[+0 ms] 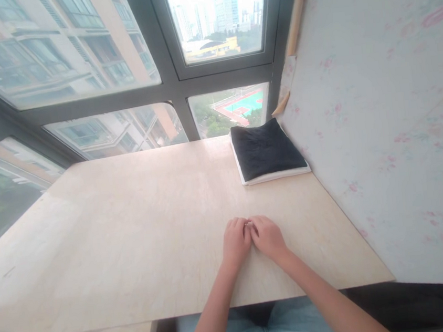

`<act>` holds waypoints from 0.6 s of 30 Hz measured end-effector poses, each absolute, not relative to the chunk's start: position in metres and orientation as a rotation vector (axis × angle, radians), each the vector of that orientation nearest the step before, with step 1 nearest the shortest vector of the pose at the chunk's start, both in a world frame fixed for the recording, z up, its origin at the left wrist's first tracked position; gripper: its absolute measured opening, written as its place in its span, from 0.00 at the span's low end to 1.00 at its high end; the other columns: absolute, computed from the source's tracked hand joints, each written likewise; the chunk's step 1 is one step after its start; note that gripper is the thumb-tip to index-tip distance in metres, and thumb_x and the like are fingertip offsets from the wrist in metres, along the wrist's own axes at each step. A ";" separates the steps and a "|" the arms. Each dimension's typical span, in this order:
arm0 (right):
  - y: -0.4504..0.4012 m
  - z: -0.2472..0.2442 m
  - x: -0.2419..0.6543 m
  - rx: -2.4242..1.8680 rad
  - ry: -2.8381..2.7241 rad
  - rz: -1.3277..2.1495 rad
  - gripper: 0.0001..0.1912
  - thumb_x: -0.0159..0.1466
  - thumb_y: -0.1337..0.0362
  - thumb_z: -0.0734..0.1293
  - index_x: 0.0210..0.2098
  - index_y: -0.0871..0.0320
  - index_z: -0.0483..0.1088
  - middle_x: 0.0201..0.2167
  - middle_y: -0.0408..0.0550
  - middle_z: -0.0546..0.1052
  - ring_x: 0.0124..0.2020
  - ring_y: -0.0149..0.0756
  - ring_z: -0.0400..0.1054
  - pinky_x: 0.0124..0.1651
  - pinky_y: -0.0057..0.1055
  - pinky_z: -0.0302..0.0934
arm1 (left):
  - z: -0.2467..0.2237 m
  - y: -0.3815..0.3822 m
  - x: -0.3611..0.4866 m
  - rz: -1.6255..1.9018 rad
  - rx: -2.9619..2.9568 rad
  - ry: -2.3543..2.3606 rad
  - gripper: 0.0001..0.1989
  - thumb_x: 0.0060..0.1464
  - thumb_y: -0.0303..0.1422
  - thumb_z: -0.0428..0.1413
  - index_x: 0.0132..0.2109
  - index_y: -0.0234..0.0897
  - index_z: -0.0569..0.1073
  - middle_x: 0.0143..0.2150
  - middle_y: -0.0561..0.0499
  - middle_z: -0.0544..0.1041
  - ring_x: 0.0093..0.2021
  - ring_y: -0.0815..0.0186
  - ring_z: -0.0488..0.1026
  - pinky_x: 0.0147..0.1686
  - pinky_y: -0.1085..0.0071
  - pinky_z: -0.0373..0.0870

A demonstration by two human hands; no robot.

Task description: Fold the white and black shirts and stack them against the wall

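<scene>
Cloth (267, 148), black and folded flat, lay at the far right corner of the wooden surface (114, 240) in the head view. It rested on a white layer (281, 176), which showed along the left and near sides of the stack. The right side of the stack sat just beside the patterned wall (384, 170).

Hands: 2, both bare, placed near the near edge of the surface, right of its middle. The left hand (235, 241) and the right hand (269, 235) met at the fingertips, with the fingers curled inward and narrow. A small pale spot (249, 225) showed between them; whether it was a held object or part of a finger could not be told. Neither hand touched the stack, which lay beyond them toward the far edge.

Handling (judged): the black cloth appeared soft, light and limp, with low risk of breakage. A grip on 1 corner alone would probably have opened the folds. The white layer looked like fabric, although its stiffness could not be confirmed. Suitable grip points were the 2 near corners of the stack, thumbs above and fingers beneath both layers, with level support to limit sliding.
</scene>
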State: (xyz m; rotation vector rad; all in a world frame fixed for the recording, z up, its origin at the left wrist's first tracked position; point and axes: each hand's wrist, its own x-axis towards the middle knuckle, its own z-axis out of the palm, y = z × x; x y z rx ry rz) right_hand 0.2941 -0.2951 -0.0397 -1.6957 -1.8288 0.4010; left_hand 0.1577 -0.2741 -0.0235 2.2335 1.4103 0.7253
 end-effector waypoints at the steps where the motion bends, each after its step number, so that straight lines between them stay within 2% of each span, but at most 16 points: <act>1: -0.291 -0.040 0.296 -1.694 -1.765 0.455 0.12 0.65 0.68 0.59 0.42 0.58 0.74 0.41 0.51 0.79 0.43 0.40 0.72 0.47 0.35 0.63 | -0.024 -0.274 0.157 0.720 2.239 1.401 0.07 0.62 0.26 0.48 0.40 0.37 0.70 0.38 0.47 0.73 0.41 0.61 0.68 0.42 0.64 0.65; 5: -0.250 -0.030 0.315 -1.634 -1.536 0.664 0.16 0.65 0.64 0.60 0.49 0.58 0.73 0.41 0.50 0.80 0.35 0.35 0.74 0.42 0.33 0.68 | -0.026 -0.273 0.156 0.698 2.254 1.371 0.08 0.61 0.25 0.48 0.37 0.38 0.69 0.36 0.48 0.72 0.40 0.61 0.67 0.40 0.65 0.64; 7: -0.211 -0.017 0.330 -1.571 -1.508 0.638 0.19 0.65 0.63 0.59 0.52 0.58 0.72 0.42 0.51 0.80 0.34 0.35 0.74 0.39 0.32 0.69 | -0.027 -0.273 0.156 0.690 2.244 1.367 0.08 0.61 0.24 0.47 0.36 0.37 0.68 0.35 0.49 0.71 0.39 0.61 0.66 0.39 0.66 0.63; 9: -0.164 0.000 0.347 -1.527 -1.524 0.506 0.20 0.66 0.63 0.58 0.53 0.59 0.72 0.45 0.53 0.79 0.39 0.36 0.75 0.43 0.33 0.70 | -0.027 -0.273 0.156 0.684 2.220 1.365 0.08 0.62 0.24 0.47 0.36 0.37 0.68 0.35 0.49 0.71 0.39 0.61 0.66 0.39 0.66 0.63; 12: -0.084 0.021 0.366 -1.568 -1.659 0.285 0.22 0.67 0.63 0.56 0.55 0.62 0.71 0.53 0.56 0.76 0.51 0.40 0.73 0.55 0.37 0.67 | -0.026 -0.273 0.155 0.678 2.166 1.356 0.08 0.62 0.23 0.46 0.36 0.38 0.67 0.35 0.49 0.71 0.39 0.62 0.66 0.38 0.67 0.63; 15: -0.005 0.029 0.372 -1.707 -1.868 0.133 0.25 0.67 0.65 0.56 0.60 0.69 0.67 0.63 0.61 0.67 0.65 0.45 0.60 0.67 0.41 0.54 | -0.025 -0.273 0.154 0.691 2.107 1.348 0.09 0.61 0.22 0.45 0.37 0.38 0.67 0.35 0.49 0.70 0.38 0.62 0.66 0.37 0.67 0.63; 18: 0.062 0.024 0.367 -1.823 -2.102 0.074 0.29 0.66 0.66 0.57 0.65 0.69 0.60 0.70 0.60 0.55 0.71 0.49 0.48 0.70 0.46 0.48 | -0.026 -0.273 0.154 0.731 2.079 1.331 0.10 0.61 0.22 0.45 0.37 0.38 0.67 0.34 0.49 0.69 0.36 0.63 0.67 0.35 0.68 0.63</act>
